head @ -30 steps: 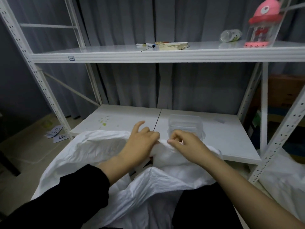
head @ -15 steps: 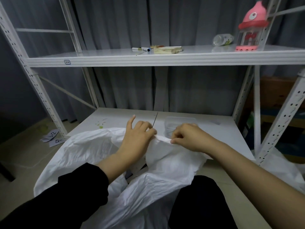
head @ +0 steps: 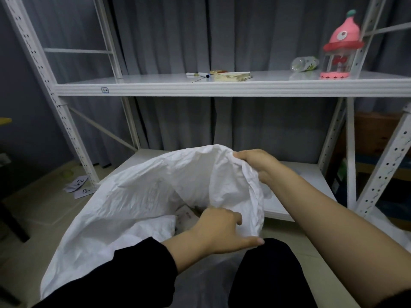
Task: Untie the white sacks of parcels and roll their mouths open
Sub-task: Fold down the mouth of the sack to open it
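White crinkled plastic sack [head: 144,196] gapes because my right hand [head: 255,162] clutches its far rim high while my left hand [head: 220,230] grips the near edge.

We see through one wide-angle camera worn on our head, facing forward and down, close above our left hand [head: 219,230] and right hand [head: 259,162] — the white sack [head: 144,196] low in frame, white shelving [head: 222,88] farther ahead
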